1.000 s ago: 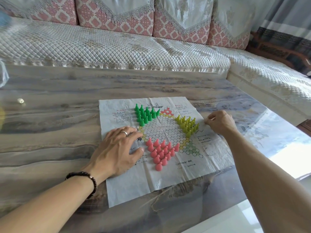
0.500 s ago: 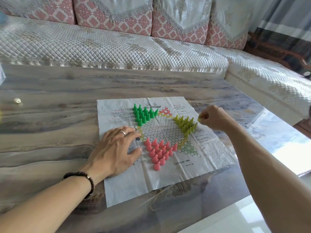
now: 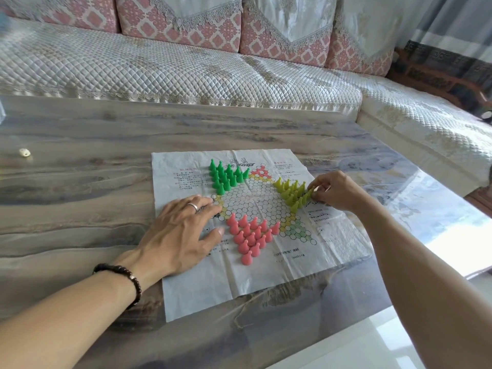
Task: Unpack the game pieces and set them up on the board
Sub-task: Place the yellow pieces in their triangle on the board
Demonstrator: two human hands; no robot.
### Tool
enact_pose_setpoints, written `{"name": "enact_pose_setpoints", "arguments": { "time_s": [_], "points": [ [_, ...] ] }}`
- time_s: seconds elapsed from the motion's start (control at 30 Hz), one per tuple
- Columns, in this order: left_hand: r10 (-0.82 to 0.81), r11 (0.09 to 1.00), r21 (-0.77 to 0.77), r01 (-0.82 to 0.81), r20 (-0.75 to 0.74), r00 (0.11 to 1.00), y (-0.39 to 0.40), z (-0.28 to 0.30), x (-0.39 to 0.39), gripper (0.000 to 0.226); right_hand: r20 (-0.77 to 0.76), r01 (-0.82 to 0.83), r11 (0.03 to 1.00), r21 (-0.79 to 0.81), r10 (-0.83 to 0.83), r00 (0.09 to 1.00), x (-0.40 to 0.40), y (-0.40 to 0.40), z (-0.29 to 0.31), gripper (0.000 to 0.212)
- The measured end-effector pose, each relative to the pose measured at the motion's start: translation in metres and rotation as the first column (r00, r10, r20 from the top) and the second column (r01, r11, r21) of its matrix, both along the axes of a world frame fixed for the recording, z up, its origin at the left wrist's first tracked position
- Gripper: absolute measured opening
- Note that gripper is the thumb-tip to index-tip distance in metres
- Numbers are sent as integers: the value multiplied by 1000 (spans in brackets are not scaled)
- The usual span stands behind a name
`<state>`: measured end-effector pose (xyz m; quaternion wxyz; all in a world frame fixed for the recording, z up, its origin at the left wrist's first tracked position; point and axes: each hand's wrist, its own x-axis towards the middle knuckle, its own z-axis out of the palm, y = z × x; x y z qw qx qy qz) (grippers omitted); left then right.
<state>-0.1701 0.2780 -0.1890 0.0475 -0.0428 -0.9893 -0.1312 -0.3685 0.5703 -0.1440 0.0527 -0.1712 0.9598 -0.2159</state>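
Observation:
A creased paper game board [image 3: 338,235] with a star of printed circles lies flat on the table. Several green cone pieces [image 3: 226,177] fill its far-left point, several pink pieces [image 3: 249,235] its near point, and several yellow-green pieces [image 3: 291,193] its right point. My left hand [image 3: 181,230], wearing a ring, rests flat on the board's left side with fingers spread. My right hand [image 3: 335,191] pinches a yellow-green piece [image 3: 308,194] at the outer tip of the yellow group.
The board sits on a marbled table under a glossy cover [image 3: 80,182]. A small pale bead-like object [image 3: 24,153] lies far left. A quilted sofa [image 3: 186,73] runs behind and along the right. The table's near-right edge drops to the pale floor [image 3: 359,350].
My right hand has moved left from the board's right edge to the yellow group, bringing a yellow-green piece down to its outer tip. My left hand has stayed flat on the board.

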Motion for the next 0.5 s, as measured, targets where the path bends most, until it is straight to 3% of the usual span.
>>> {"name": "enact_pose_setpoints", "arguments": {
  "time_s": [0.3,0.5],
  "points": [
    [-26,999,39,25,22,999,-3,2,-4,78,48,47,998,-48,-45,998,2,0,-2,10],
    [-37,998,60,32,80,996,-3,9,-5,70,60,40,998,-52,-37,997,1,1,-2,10]
  ]
}}
